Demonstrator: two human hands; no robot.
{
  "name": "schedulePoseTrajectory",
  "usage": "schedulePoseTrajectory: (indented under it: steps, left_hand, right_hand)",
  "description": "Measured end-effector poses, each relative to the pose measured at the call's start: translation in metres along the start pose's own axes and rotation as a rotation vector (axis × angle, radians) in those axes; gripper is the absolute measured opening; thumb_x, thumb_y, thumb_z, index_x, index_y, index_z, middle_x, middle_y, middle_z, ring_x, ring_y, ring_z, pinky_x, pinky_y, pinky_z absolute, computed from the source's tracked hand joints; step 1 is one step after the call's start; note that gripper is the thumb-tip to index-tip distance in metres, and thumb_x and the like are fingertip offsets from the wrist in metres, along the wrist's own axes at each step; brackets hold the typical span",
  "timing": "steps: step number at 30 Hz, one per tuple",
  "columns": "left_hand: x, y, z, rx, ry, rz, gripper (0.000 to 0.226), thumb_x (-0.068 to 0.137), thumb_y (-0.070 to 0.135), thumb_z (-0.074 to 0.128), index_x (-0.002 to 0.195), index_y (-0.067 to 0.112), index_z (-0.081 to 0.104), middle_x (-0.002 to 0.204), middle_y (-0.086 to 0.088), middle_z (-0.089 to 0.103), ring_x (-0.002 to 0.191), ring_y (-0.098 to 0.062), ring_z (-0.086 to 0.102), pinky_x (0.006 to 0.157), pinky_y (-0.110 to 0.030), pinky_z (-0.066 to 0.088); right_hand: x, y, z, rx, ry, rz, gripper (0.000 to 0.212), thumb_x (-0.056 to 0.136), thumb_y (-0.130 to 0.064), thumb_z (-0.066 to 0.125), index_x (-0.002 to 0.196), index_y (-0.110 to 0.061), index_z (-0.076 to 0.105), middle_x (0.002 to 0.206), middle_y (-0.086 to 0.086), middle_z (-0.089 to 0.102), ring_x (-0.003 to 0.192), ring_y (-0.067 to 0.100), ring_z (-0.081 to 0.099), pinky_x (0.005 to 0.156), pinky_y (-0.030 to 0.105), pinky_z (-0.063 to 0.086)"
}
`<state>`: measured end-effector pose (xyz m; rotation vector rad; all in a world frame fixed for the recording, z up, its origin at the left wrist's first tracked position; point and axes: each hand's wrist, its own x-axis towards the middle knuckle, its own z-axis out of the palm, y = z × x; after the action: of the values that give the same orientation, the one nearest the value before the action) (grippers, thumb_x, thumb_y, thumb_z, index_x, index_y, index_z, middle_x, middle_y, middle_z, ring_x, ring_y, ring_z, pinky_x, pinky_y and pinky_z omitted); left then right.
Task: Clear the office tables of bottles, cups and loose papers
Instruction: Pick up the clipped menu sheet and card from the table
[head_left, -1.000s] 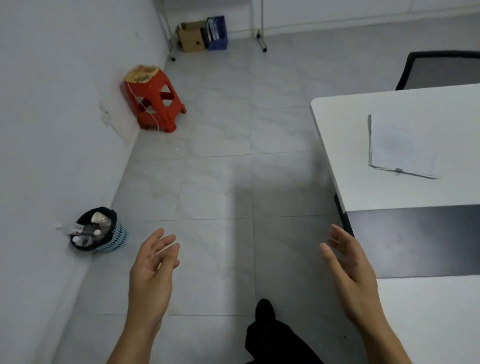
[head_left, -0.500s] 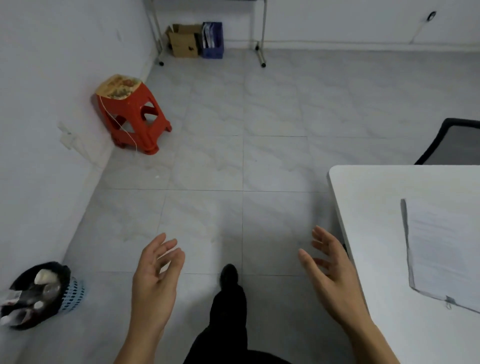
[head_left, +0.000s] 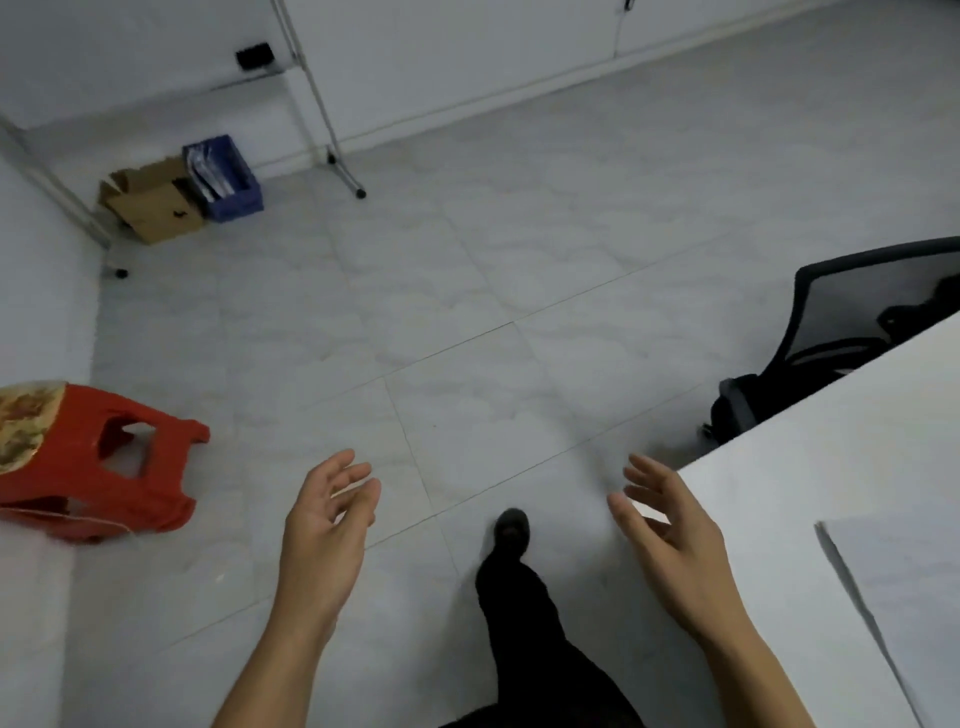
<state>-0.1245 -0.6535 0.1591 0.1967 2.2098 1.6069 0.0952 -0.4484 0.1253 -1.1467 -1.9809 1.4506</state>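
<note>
In the head view, the paper (head_left: 893, 597) is lying on the table (head_left: 831, 467) at the right edge, so the clearing is looking unfinished. No bottles or cups are showing. The left hand (head_left: 324, 525) is hanging over the floor, fingers loosely spread and holding nothing. The right hand (head_left: 670, 530) is hovering just beside the table's corner, relaxed and empty, near the paper but not touching it.
</note>
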Motion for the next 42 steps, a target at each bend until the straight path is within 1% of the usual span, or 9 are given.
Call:
schedulePoseTrajectory:
  steps: [3, 7, 11, 14, 21, 27, 29, 37, 42]
  left_hand:
    - [0.087, 0.028, 0.045, 0.021, -0.070, -0.020, 0.033, 0.094, 0.013, 0.064, 0.124, 0.026, 0.059, 0.114, 0.007, 0.067, 0.108, -0.013, 0.065, 0.084, -0.031, 0.053]
    - [0.192, 0.094, 0.093, 0.059, -0.153, 0.034, 0.032, 0.094, 0.016, 0.064, 0.123, 0.028, 0.059, 0.113, 0.010, 0.068, 0.104, -0.007, 0.066, 0.085, -0.031, 0.053]
    - [0.285, 0.154, 0.139, 0.062, -0.178, 0.081, 0.033, 0.094, 0.015, 0.064, 0.123, 0.029, 0.059, 0.113, 0.009, 0.068, 0.103, -0.007, 0.066, 0.087, -0.031, 0.053]
    - [0.343, 0.179, 0.178, 0.048, -0.226, 0.078, 0.033, 0.094, 0.016, 0.064, 0.124, 0.030, 0.059, 0.113, 0.009, 0.069, 0.103, -0.007, 0.067, 0.088, -0.034, 0.053]
    - [0.508, 0.223, 0.332, 0.055, -0.413, 0.057, 0.031, 0.093, 0.015, 0.065, 0.119, 0.032, 0.060, 0.113, 0.008, 0.069, 0.104, -0.009, 0.066, 0.088, -0.034, 0.054]
    - [0.613, 0.318, 0.500, 0.117, -0.712, 0.127, 0.032, 0.094, 0.016, 0.064, 0.124, 0.029, 0.059, 0.114, 0.007, 0.068, 0.105, -0.007, 0.065, 0.089, -0.033, 0.054]
    - [0.630, 0.348, 0.559, 0.159, -0.827, 0.171, 0.033, 0.095, 0.016, 0.063, 0.126, 0.027, 0.058, 0.114, 0.006, 0.068, 0.105, -0.007, 0.066, 0.088, -0.031, 0.054]
    - [0.663, 0.399, 0.815, 0.303, -1.112, 0.253, 0.034, 0.094, 0.017, 0.064, 0.126, 0.027, 0.058, 0.115, 0.006, 0.067, 0.106, -0.008, 0.065, 0.091, -0.036, 0.054]
    - [0.673, 0.459, 0.964, 0.312, -1.175, 0.269, 0.035, 0.094, 0.016, 0.064, 0.127, 0.025, 0.058, 0.116, 0.005, 0.067, 0.107, -0.011, 0.066, 0.090, -0.036, 0.054]
  right_hand:
    - [0.088, -0.001, 0.016, 0.019, 0.015, 0.044, 0.034, 0.094, -0.027, 0.064, 0.127, -0.035, 0.057, 0.119, -0.017, 0.064, 0.108, -0.002, 0.062, 0.083, 0.017, 0.052]
    - [0.204, -0.035, 0.019, 0.038, 0.055, 0.076, 0.032, 0.094, -0.029, 0.064, 0.126, -0.034, 0.059, 0.117, -0.017, 0.065, 0.105, -0.005, 0.062, 0.077, 0.009, 0.049]
    - [0.304, -0.073, 0.009, 0.060, 0.102, 0.076, 0.032, 0.094, -0.028, 0.065, 0.124, -0.037, 0.060, 0.117, -0.019, 0.066, 0.106, -0.005, 0.062, 0.080, 0.013, 0.049]
    - [0.366, -0.082, 0.000, 0.059, 0.144, 0.090, 0.031, 0.094, -0.027, 0.065, 0.123, -0.036, 0.062, 0.115, -0.020, 0.066, 0.106, -0.006, 0.062, 0.080, 0.009, 0.049]
    - [0.546, -0.072, -0.024, -0.004, 0.301, 0.190, 0.036, 0.094, -0.027, 0.064, 0.128, -0.036, 0.058, 0.126, -0.020, 0.060, 0.114, -0.007, 0.057, 0.084, 0.015, 0.050]
    - [0.645, -0.090, -0.098, 0.028, 0.609, 0.293, 0.044, 0.093, -0.028, 0.065, 0.135, -0.033, 0.053, 0.131, -0.023, 0.054, 0.115, -0.005, 0.057, 0.086, 0.015, 0.048]
    - [0.660, -0.086, -0.123, 0.084, 0.739, 0.345, 0.045, 0.093, -0.027, 0.066, 0.136, -0.032, 0.053, 0.131, -0.017, 0.056, 0.115, 0.000, 0.058, 0.089, 0.027, 0.053]
    - [0.764, -0.012, -0.231, 0.205, 1.125, 0.483, 0.045, 0.093, -0.025, 0.066, 0.136, -0.032, 0.052, 0.131, -0.013, 0.057, 0.116, 0.000, 0.057, 0.092, 0.036, 0.053]
    - [0.864, 0.012, -0.347, 0.188, 1.149, 0.488, 0.047, 0.093, -0.025, 0.065, 0.138, -0.029, 0.051, 0.132, -0.014, 0.056, 0.113, -0.011, 0.053, 0.081, 0.006, 0.042]
